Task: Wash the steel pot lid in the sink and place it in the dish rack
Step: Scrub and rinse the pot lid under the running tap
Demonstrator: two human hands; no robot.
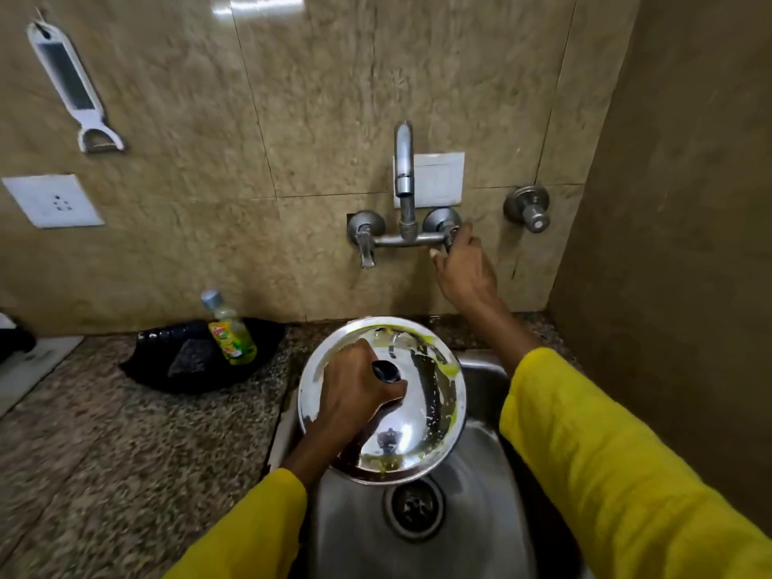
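Note:
A shiny steel pot lid (430,415) with greenish residue near its far rim hangs over the steel sink (480,486). My left hand (355,394) is closed around the lid's black knob and holds the lid top side up. My right hand (463,265) reaches up to the wall and grips the right tap handle (449,236) of the faucet (404,169). No water comes from the spout. No dish rack is in view.
A green dish soap bottle (229,332) stands in a black tray (167,369) with a dark scrubber on the speckled counter left of the sink. The drain (413,507) lies below the lid. A second valve (527,207) sticks out of the wall at right.

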